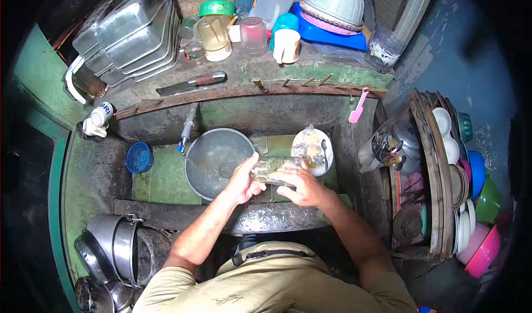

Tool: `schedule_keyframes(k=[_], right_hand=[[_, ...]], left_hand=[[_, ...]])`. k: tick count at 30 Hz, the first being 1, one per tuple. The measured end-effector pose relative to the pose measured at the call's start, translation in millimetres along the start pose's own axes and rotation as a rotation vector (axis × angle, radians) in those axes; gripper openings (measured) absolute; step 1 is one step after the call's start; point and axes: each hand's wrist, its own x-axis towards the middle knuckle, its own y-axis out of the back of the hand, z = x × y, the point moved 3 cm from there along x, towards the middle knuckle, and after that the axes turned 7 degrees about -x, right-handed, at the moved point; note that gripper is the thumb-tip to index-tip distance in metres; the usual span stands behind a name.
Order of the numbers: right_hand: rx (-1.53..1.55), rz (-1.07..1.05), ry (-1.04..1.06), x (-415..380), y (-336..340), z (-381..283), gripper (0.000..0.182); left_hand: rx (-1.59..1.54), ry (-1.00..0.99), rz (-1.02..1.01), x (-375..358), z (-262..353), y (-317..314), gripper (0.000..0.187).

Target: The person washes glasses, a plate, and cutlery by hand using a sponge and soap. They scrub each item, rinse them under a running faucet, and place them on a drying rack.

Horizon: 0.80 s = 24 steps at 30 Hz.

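Note:
A clear drinking glass [270, 166] lies sideways between my hands, above the front of the sink. My left hand [243, 181] is closed around its left end. My right hand [300, 185] grips the other end, fingers wrapped over the side. Beneath and to the left is a large grey basin [206, 186] of water. Behind my right hand stands a white plate [329, 159] bearing a spoon and small items that I cannot make out. A tap [187, 129] with a blue handle points down beside the basin.
A blue tub [139, 158] sits at the sink's left. On the ledge lies a knife [191, 84] near cups and stacked metal trays [130, 38]. A pink scoop [359, 108] hangs at right, near a wooden dish rack [435, 174]. Metal pots [113, 243] stand lower left.

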Motion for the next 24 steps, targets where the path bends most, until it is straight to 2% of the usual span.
schedule_keyframes(k=[1,3,4,5,6,7,8,10,11,12,14,15,16,18,19,20,22,24], right_hand=[[0.285,-0.050,-0.080,0.6,-5.0,3.9,0.038],[0.800,-0.112,-0.199,2.6,-9.9,7.5,0.035],[0.708,0.018,-0.232,1.7,-12.4,15.2,0.027],[0.613,0.077,-0.336,6.2,-8.7,17.4,0.024],[0.517,0.136,-0.443,10.0,-5.3,19.0,0.026],[0.354,0.312,-0.585,13.4,-3.9,15.9,0.032],[0.351,0.316,-0.590,19.0,-8.9,14.5,0.032],[0.137,0.545,-0.577,25.6,-14.1,18.0,0.033],[0.091,0.635,-0.573,30.8,-19.1,21.0,0.035],[0.217,0.686,-0.600,33.3,-26.3,29.0,0.031],[0.948,0.932,-0.752,37.2,-42.0,57.0,0.027],[1.091,1.091,-0.716,40.4,-38.7,61.3,0.022],[1.018,1.141,-0.783,29.4,-40.4,80.8,0.017],[1.043,1.157,-0.707,25.3,-23.3,67.4,0.014],[0.959,1.099,-0.642,23.3,-24.9,55.5,0.012],[0.871,1.042,-0.582,21.0,-31.5,39.9,0.012],[0.313,0.711,-0.413,21.3,-50.5,-2.1,0.012],[-0.053,0.782,-0.205,31.4,-58.4,-24.3,0.017]], left_hand=[[0.180,-0.189,-0.042,1.8,-2.4,-1.3,0.034],[0.323,-0.331,-0.214,2.9,-8.0,1.2,0.035],[0.357,-0.387,-0.274,3.7,-9.9,3.0,0.039],[0.269,-0.327,-0.292,3.5,-10.9,5.7,0.047],[0.267,-0.323,-0.288,2.4,-10.3,9.3,0.047],[0.259,-0.180,-0.355,3.7,-11.8,10.3,0.054],[0.250,-0.038,-0.424,5.0,-14.6,8.7,0.061],[0.406,-0.130,-0.498,21.5,-31.8,15.4,0.078],[0.351,-0.069,-0.483,20.6,-37.8,13.2,0.081],[0.297,-0.008,-0.466,16.1,-41.8,9.4,0.083],[0.231,-0.037,-0.395,6.3,-39.7,0.5,0.082],[0.168,-0.069,-0.327,3.5,-37.3,1.0,0.081],[0.162,-0.076,-0.323,2.6,-37.6,5.4,0.081],[0.027,0.003,-0.301,2.7,-46.1,18.1,0.075],[0.039,0.001,-0.172,3.9,-52.3,27.6,0.063],[0.043,0.016,-0.181,6.8,-54.8,25.5,0.063],[-0.225,-0.085,0.007,13.1,-59.6,25.3,0.052],[-0.254,-0.139,-0.048,24.1,-73.1,38.6,0.049]])
